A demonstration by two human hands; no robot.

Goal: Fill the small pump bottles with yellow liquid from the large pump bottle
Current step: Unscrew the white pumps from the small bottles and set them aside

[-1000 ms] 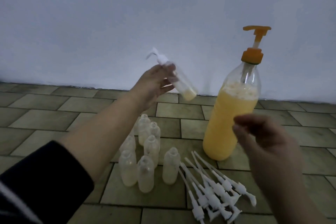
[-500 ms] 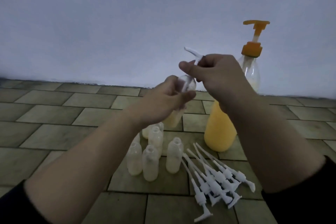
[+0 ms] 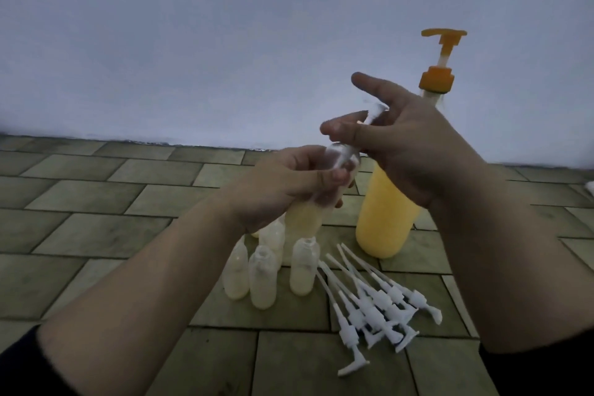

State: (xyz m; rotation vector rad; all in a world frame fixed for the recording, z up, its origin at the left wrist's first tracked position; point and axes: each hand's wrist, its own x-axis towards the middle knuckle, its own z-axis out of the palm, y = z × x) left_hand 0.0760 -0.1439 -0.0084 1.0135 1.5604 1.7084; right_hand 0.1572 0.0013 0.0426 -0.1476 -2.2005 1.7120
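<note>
My left hand [image 3: 283, 183] grips a small clear bottle [image 3: 305, 219] with pale yellow liquid in its lower part, held upright in the air. My right hand [image 3: 408, 151] pinches the white pump head [image 3: 374, 114] at that bottle's neck, index finger stretched out. Behind my right hand stands the large bottle [image 3: 385, 215] of yellow liquid with an orange pump [image 3: 442, 55]. Several small uncapped bottles [image 3: 263, 280] with pale liquid stand on the tiled floor below my hands.
A heap of several loose white pump heads with long tubes [image 3: 376, 302] lies on the floor to the right of the small bottles. A pale wall [image 3: 225, 42] rises just behind the tiles. A white scrap [image 3: 589, 186] shows at the right edge.
My left hand brought the small bottle down and toward me. My right hand rose from the lower right and took hold of its pump head; its index finger now sticks out.
</note>
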